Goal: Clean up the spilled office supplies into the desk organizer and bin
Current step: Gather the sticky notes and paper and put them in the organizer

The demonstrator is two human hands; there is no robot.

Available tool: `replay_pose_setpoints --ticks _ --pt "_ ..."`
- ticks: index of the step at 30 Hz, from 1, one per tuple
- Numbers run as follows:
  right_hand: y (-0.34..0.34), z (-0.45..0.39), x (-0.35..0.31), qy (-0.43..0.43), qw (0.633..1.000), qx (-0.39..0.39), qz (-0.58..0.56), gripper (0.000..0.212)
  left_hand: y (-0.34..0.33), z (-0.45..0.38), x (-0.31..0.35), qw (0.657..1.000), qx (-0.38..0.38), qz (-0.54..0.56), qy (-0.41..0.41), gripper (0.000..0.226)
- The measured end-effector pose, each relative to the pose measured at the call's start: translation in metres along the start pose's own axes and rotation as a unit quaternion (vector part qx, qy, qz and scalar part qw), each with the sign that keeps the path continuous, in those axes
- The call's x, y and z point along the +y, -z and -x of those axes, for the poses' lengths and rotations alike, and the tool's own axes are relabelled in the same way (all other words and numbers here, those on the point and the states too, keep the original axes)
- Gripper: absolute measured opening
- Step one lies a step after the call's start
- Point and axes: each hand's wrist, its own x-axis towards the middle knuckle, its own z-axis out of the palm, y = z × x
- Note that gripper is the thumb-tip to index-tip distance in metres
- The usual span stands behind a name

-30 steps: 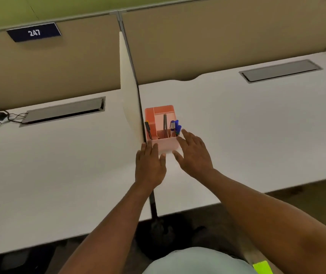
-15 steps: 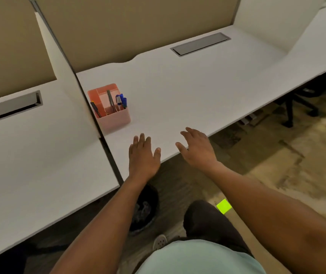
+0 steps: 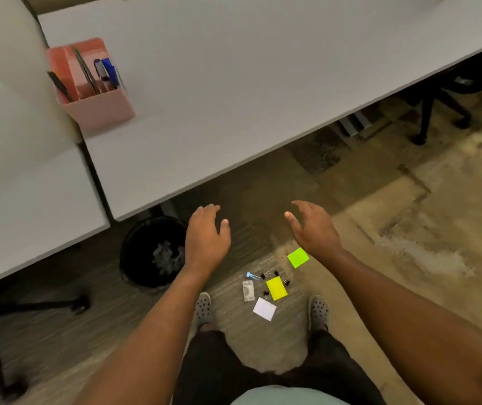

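Hands (image 3: 206, 239) (image 3: 312, 228) open, empty; three sticky pads (image 3: 276, 288), perhaps four binder clips (image 3: 285, 281).

View tilted down from the table (image 3: 263, 83) to the floor (image 3: 409, 214). Both hands came off the table edge — left hand (image 3: 206, 238) and right hand (image 3: 314, 229) now hung open over the floor. Newly in frame: spilled supplies between the shoes — yellow note (image 3: 276, 288), white note (image 3: 264, 308), binder clips (image 3: 285, 281) — and the bin (image 3: 152, 252). Organizer (image 3: 99, 109) slid to upper left.
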Motion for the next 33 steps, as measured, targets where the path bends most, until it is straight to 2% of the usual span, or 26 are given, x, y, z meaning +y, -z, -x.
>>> replay_pose_setpoints --ticks 8,13,19,22,24,28,33 --pt "-0.088 0.008 0.147 -0.055 0.993 -0.098 -0.043 0.035 -0.166 0.025 -0.027 0.980 -0.019 0.030 0.198 0.033" --pt "-0.184 0.008 0.224 -0.097 0.980 -0.158 -0.066 0.033 -0.280 0.019 -0.078 0.965 -0.082 -0.004 0.249 0.033" --pt "-0.329 0.013 0.298 -0.162 0.955 -0.239 -0.072 0.021 -0.411 -0.002 -0.160 0.965 -0.180 -0.078 0.173 0.037" --pt "-0.403 0.018 0.330 -0.216 0.933 -0.280 -0.073 0.021 -0.475 -0.002 -0.210 0.958 -0.200 -0.089 0.183 0.037" --pt "-0.452 0.023 0.351 -0.237 0.920 -0.304 -0.076 0.025 -0.515 0.007 -0.243 0.946 -0.249 -0.109 0.175 0.036" --pt "-0.532 0.029 0.382 -0.267 0.905 -0.323 -0.079 0.040 -0.586 0.031 -0.299 0.896 -0.385 -0.222 0.024 0.043" --pt "-0.594 0.043 0.395 -0.233 0.932 -0.278 -0.005 0.056 -0.651 0.039 -0.339 0.848 -0.413 -0.309 -0.122 0.059"
